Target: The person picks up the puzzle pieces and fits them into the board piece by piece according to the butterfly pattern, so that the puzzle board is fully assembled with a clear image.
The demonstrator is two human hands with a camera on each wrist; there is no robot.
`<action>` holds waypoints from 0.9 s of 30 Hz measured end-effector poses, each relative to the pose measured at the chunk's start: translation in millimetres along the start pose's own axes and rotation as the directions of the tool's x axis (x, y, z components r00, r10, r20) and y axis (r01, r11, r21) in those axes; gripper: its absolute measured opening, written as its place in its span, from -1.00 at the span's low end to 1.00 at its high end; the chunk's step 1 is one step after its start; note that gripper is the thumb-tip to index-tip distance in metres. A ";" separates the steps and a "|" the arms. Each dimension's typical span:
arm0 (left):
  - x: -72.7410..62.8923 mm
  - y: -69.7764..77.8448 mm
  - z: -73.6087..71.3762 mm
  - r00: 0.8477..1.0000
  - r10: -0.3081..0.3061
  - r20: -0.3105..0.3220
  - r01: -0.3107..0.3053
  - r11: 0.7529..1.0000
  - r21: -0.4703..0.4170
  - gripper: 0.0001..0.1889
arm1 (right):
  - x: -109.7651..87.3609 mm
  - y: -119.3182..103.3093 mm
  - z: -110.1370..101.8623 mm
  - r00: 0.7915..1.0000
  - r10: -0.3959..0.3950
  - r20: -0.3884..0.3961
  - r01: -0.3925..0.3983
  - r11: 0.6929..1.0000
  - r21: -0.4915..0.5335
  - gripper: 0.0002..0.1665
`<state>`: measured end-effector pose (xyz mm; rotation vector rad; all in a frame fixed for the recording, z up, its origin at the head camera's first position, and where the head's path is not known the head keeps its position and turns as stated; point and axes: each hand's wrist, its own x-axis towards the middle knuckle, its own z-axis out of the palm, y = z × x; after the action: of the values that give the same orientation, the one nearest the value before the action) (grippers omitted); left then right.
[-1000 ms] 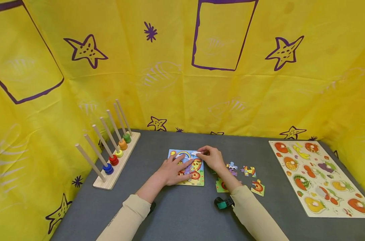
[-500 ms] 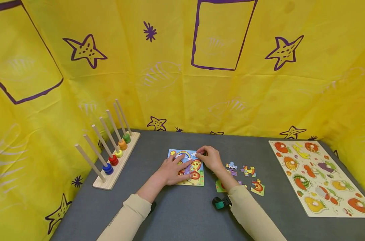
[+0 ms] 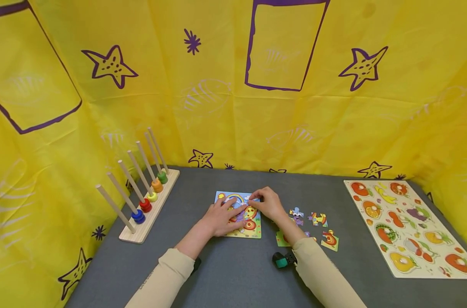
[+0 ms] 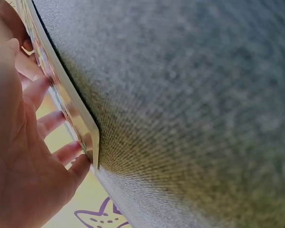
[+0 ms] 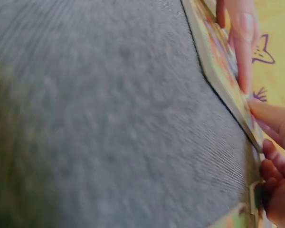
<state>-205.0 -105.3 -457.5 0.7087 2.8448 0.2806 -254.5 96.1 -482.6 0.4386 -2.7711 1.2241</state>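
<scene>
A small jigsaw puzzle board (image 3: pixel 257 232) with a bright butterfly and rainbow picture lies on the grey table. My left hand (image 3: pixel 218 218) rests across its left and middle part with the fingers spread. At the board's upper right, my right hand (image 3: pixel 269 203) touches the picture with thumb and index fingertips, close to the left fingers. Whether a piece is pinched there is hidden. In the right wrist view the other fingers (image 5: pixel 274 164) of that hand are curled by the board's edge. The left wrist view shows the left fingertips (image 4: pixel 80 164) on the board.
Several loose puzzle pieces (image 3: pixel 319 219) lie right of the board, some partly behind the right forearm. A wooden peg stand (image 3: pixel 146 222) with coloured rings stands at the left. A fruit puzzle board (image 3: pixel 404 256) lies at the right. A yellow curtain (image 3: pixel 233 128) hangs behind the table.
The right fingertips have moved slightly left and down from the board's upper right corner. The white cloud piece they held there now lies flat in the picture. The left hand has stayed put.
</scene>
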 end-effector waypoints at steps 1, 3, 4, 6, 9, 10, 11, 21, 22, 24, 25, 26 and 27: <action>0.1 0.0 0.1 1.000 -0.001 0.003 0.001 1.000 -0.001 -0.36 | -0.6 0.5 -1.0 1.000 0.001 0.019 -0.001 1.000 0.000 -0.89; 0.6 -0.3 0.7 1.000 -0.004 0.010 0.004 1.000 -0.008 -0.36 | -2.0 0.8 -2.6 0.999 0.000 0.043 0.000 1.000 -0.004 -0.87; 1.0 -0.6 0.9 1.000 -0.006 0.012 0.006 1.000 -0.012 -0.36 | -2.7 0.4 -3.0 0.999 0.003 0.048 -0.002 1.000 -0.015 -0.87; 2.0 -0.8 0.7 1.000 -0.009 0.018 0.010 1.000 -0.015 -0.37 | -4.3 -0.6 -3.0 0.999 0.000 0.040 0.001 0.999 -0.039 -0.87; 3.7 -1.5 0.3 1.000 -0.011 0.017 0.011 1.000 -0.028 -0.39 | -6.7 -2.5 -3.5 1.000 -0.008 0.027 0.010 0.997 -0.071 -0.89; 4.2 -1.7 -0.2 1.000 -0.012 0.016 0.013 0.999 -0.031 -0.39 | -7.4 -2.9 -3.9 1.000 -0.013 0.025 0.015 0.997 -0.080 -0.89; 4.7 -1.9 -0.4 1.000 -0.014 0.014 0.014 0.999 -0.038 -0.40 | -8.3 -3.3 -4.9 0.999 -0.019 0.028 0.021 0.997 -0.079 -0.89; 10.2 -5.2 0.2 0.997 -0.018 -0.075 0.004 0.981 -0.192 -0.51 | -22.9 8.3 -41.8 1.000 -0.010 0.014 0.011 1.000 -0.019 -0.80; 10.2 -5.4 0.5 0.996 -0.019 -0.085 0.001 0.979 -0.206 -0.52 | -25.7 11.1 -47.4 1.000 -0.011 0.012 0.011 1.000 -0.025 -0.79; 10.3 -6.1 1.3 0.995 -0.020 -0.098 -0.002 0.974 -0.225 -0.54 | -31.8 16.8 -58.1 1.000 -0.015 0.019 0.016 0.999 -0.042 -0.79; 10.2 -6.3 1.7 0.995 -0.021 -0.098 -0.002 0.973 -0.231 -0.54 | -35.0 19.7 -63.0 0.999 -0.022 0.031 0.024 0.998 -0.055 -0.79; 10.2 -6.6 2.1 0.995 -0.020 -0.100 -0.004 0.972 -0.236 -0.54 | -38.1 22.9 -67.2 0.999 -0.031 0.043 0.034 0.997 -0.074 -0.78; 10.2 -7.0 2.6 0.995 -0.016 -0.102 -0.009 0.970 -0.242 -0.55 | -41.2 25.9 -71.0 0.997 -0.041 0.058 0.046 0.995 -0.091 -0.77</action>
<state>-216.3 -106.2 -463.1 0.6552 2.8372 0.6700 -225.6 174.2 -460.7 0.5303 -2.8352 1.0852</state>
